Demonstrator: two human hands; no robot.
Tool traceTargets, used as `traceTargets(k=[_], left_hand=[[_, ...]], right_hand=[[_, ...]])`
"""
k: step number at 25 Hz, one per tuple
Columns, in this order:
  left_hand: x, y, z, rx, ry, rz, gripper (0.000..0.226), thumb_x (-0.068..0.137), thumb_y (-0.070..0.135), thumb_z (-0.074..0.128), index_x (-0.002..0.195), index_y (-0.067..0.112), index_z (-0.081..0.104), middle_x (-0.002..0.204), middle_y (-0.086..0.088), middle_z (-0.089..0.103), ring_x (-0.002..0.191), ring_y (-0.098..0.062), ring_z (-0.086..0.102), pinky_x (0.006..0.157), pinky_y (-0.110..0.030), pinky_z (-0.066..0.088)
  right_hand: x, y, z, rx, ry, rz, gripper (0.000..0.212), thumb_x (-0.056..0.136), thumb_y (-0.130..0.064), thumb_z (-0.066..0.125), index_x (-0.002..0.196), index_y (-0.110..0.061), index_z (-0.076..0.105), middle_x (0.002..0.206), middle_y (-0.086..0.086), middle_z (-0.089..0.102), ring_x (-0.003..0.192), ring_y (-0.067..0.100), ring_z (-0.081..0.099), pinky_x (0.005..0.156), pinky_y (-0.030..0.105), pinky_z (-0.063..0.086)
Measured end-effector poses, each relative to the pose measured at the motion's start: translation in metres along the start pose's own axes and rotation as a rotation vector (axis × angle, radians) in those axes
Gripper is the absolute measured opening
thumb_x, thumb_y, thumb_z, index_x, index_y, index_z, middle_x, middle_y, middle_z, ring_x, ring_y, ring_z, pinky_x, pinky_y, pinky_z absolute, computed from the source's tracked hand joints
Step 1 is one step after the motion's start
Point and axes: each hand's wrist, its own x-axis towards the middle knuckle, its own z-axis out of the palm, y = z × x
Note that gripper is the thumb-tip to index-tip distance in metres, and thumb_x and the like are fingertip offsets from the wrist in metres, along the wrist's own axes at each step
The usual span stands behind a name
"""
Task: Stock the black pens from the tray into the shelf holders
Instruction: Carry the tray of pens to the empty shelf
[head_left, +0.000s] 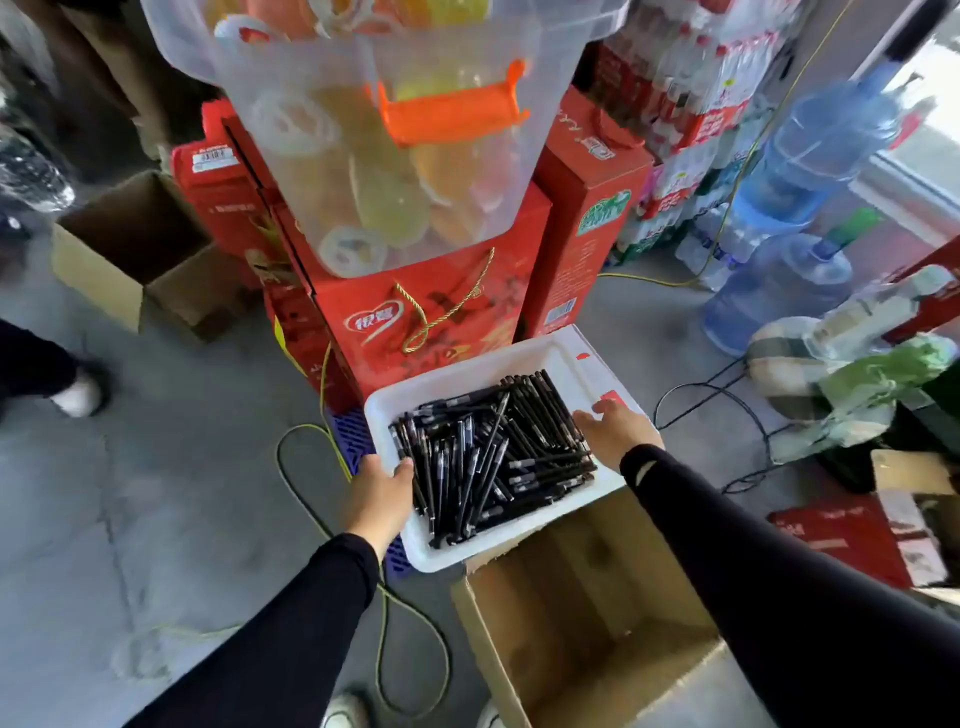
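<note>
Through the head camera, a white rectangular plastic tray (566, 358) with smooth walls and rounded corners sits just right of centre. It is heaped with slim black plastic pens (493, 457), thin straight sticks lying crisscrossed, most of them pointing between twelve and one o'clock.

My left hand (382, 491) grips the tray at its eight o'clock edge. The thumb is hooked over the rim beside the nearest pens, and my fingers are curled out of sight underneath.

My right hand (618, 431) lies palm down over the three o'clock edge, its thumb reaching in above the pens. The other fingers are mostly hidden past the rim, so I cannot tell whether they clamp the tray or only rest on it. Both my sleeves are black and close-fitting.

At the tray's five o'clock corner, directly beneath it, is an open brown cardboard box (597, 597) with matte walls. At nine o'clock a blue latticed plastic crate (350, 431) shows under the rim.

At twelve o'clock stand glossy red cardboard gift boxes (415, 322) with gold cord handles. A clear plastic storage bin (363, 156) with an orange latch is stacked on top of them.

At two o'clock there are translucent blue water jugs (821, 150). A thin yellow-green cable (384, 623) loops across the grey concrete floor (156, 493) at seven o'clock.
</note>
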Motion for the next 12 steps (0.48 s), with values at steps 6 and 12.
traceTargets(k=[6,12], left_hand=[[0.030,-0.004,0.022,-0.012,0.212,-0.040,0.027,0.102,0.033,0.042,0.116,0.011,0.046,0.100,-0.008,0.058,0.085,-0.030,0.060,0.075,-0.039,0.051],[0.041,-0.007,0.018,-0.139,0.292,-0.062,0.032,0.097,0.012,0.047,0.069,0.017,0.032,0.068,-0.006,0.036,0.063,-0.025,0.034,0.062,-0.033,0.027]], right_hand=[[0.046,0.007,0.021,-0.085,0.062,-0.011,0.053,0.102,-0.043,0.044,0.148,-0.016,0.038,0.143,0.014,0.050,0.124,0.033,0.055,0.096,0.035,0.044],[0.068,0.011,0.026,-0.043,0.075,0.007,0.045,0.104,-0.025,0.043,0.147,-0.014,0.040,0.141,0.017,0.053,0.125,0.034,0.054,0.100,0.035,0.043]])
